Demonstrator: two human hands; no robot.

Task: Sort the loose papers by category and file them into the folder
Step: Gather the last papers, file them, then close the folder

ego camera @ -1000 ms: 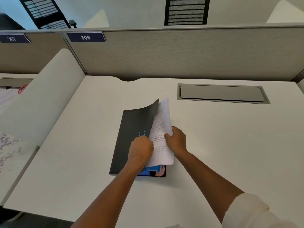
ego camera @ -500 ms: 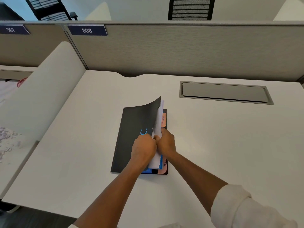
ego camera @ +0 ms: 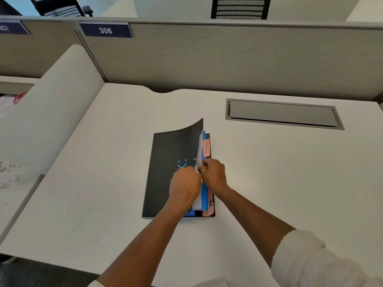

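Observation:
A black folder (ego camera: 167, 162) with a blue smiley lies on the white desk (ego camera: 103, 193), its front cover curled up at the far right corner. White papers (ego camera: 199, 150) sit almost wholly inside it, only a thin edge showing beside blue dividers (ego camera: 205, 195). Orange tabs stick out on the right: one reads "Sports" (ego camera: 206, 149), another "HR" (ego camera: 211, 203). My left hand (ego camera: 184, 185) grips the cover's right edge. My right hand (ego camera: 213, 172) pinches the papers' edge right beside it.
A grey cable hatch (ego camera: 283, 113) is set into the desk at the back right. A grey partition (ego camera: 228, 59) with the label 306 closes the far side. A white side divider (ego camera: 51, 110) borders the left.
The white papers, fanned out to the right a second ago, have been pushed leftward into the folder. My right hand moved in against my left hand, uncovering the orange tabs.

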